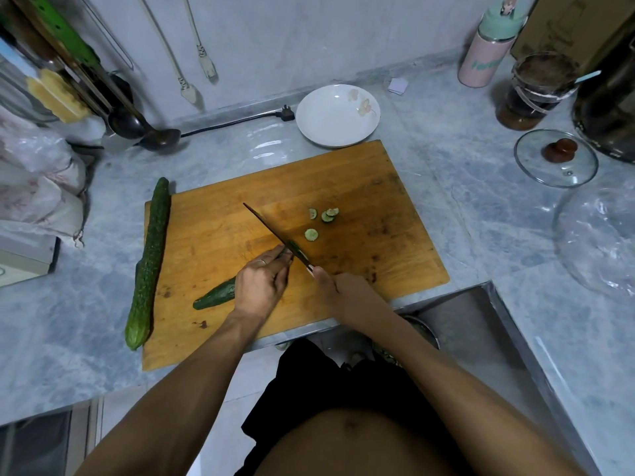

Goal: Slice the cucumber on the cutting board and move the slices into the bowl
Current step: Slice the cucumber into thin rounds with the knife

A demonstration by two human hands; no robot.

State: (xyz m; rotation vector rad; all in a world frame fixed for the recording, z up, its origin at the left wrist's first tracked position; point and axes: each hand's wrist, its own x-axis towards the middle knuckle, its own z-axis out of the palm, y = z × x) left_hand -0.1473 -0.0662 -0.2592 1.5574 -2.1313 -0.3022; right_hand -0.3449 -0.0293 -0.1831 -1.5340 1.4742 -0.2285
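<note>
Head view looks down on a wooden cutting board (343,187) lying on the marble desk (446,139). Left hand (260,285) arches over the cucumber (216,294), curled fingertips pinning it to the board, wrist bent, forearm reaching in from lower left. Right hand (338,286) grips the knife (275,233) handle, blade angled away to the upper left, its edge down at the cucumber's cut end beside the left fingertips. Four slices (311,234) lie just beyond the blade. White bowl (338,115) sits off the board's far edge; a second whole cucumber (148,262) lies along its left side
</note>
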